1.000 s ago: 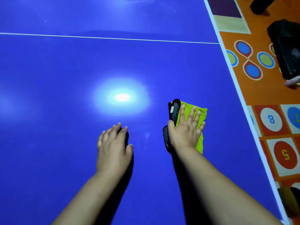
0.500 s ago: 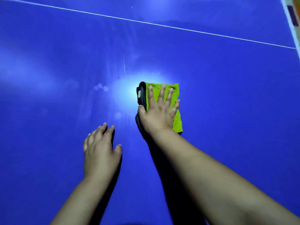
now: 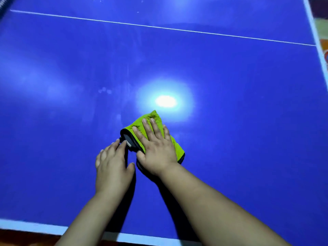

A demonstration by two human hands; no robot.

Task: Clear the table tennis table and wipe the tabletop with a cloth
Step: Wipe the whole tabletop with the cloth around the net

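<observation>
A folded green cloth [image 3: 154, 117] with a dark edge lies flat on the blue table tennis table [image 3: 230, 86], just below a bright light reflection. My right hand [image 3: 156, 148] presses down on the cloth with straight, spread fingers. My left hand [image 3: 112, 166] rests flat on the tabletop beside it, and its fingertips touch the cloth's dark left edge. Faint wipe streaks show on the surface above the cloth.
A thin white centre line [image 3: 159, 28] crosses the far part of the table. The white near edge [image 3: 35, 226] runs along the bottom, and the white right edge [image 3: 314, 32] borders a patterned floor mat [image 3: 324, 29]. A net post corner shows at top left.
My right hand has slid the cloth back toward me and turned it at an angle. My left hand has come up against the cloth's left edge. The view has tilted down to the near edge.
</observation>
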